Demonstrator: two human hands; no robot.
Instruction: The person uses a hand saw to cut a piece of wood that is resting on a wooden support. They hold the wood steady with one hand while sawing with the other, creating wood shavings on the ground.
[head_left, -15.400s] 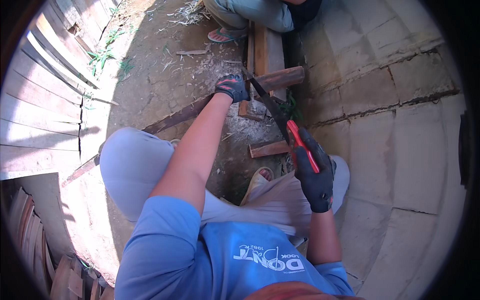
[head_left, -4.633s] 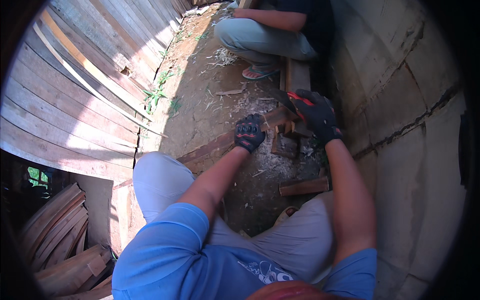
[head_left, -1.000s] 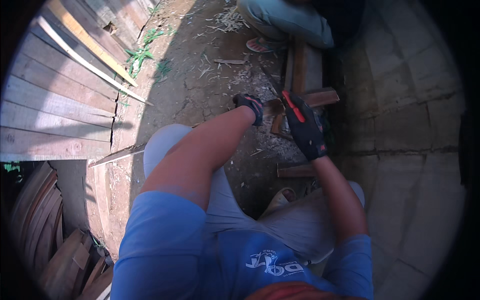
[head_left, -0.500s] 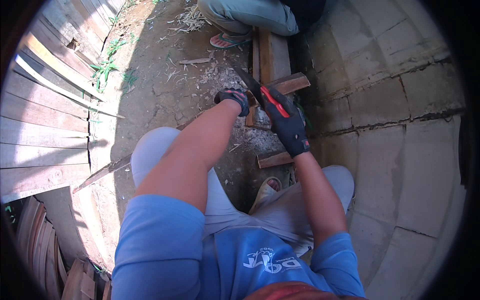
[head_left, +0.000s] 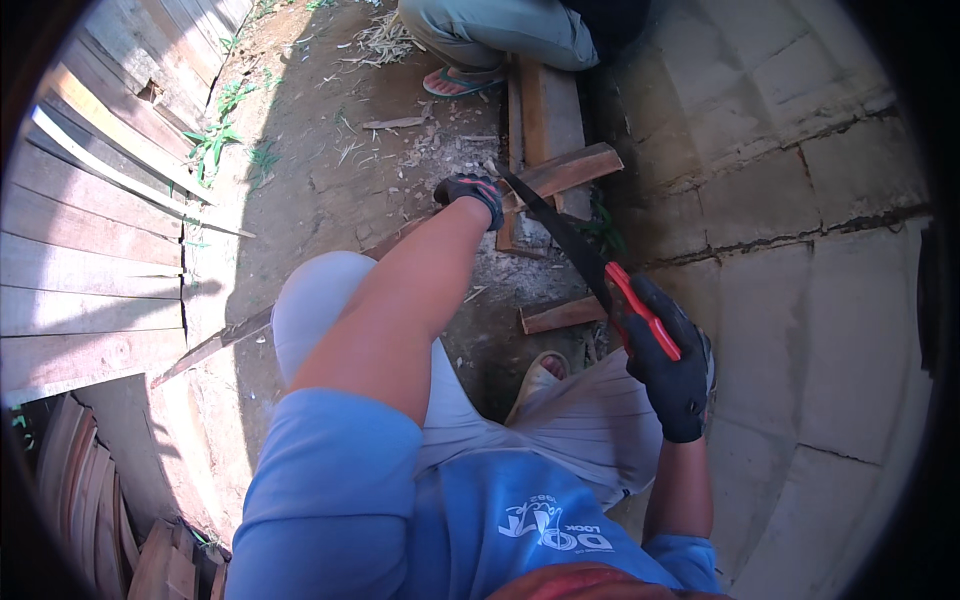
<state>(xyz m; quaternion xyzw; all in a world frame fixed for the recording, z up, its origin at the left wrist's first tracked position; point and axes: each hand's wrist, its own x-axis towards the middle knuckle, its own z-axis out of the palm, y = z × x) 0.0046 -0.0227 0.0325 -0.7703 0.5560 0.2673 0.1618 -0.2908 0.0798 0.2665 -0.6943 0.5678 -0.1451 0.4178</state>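
Note:
My right hand (head_left: 668,372), in a dark glove, is wrapped round the red and black handle of a handsaw (head_left: 568,238). The dark blade slants up and left from the handle, its tip end over the long wooden plank (head_left: 580,172). My left hand (head_left: 470,194), gloved too, is closed on that plank just left of the blade. The plank lies slanted across a thick wooden beam (head_left: 558,112) and runs down to the left, partly hidden behind my left arm and knee. Whether the teeth touch the wood cannot be made out.
A short wood offcut (head_left: 560,315) lies near my foot. Beyond the plank another person (head_left: 490,30) crouches by the beam's far end. A block wall (head_left: 780,300) stands close on the right, a board fence (head_left: 90,270) on the left. Wood shavings (head_left: 385,40) litter the ground.
My right hand has drawn the handsaw back down and to the right, away from the plank, so more blade shows. My left hand stays on the plank.

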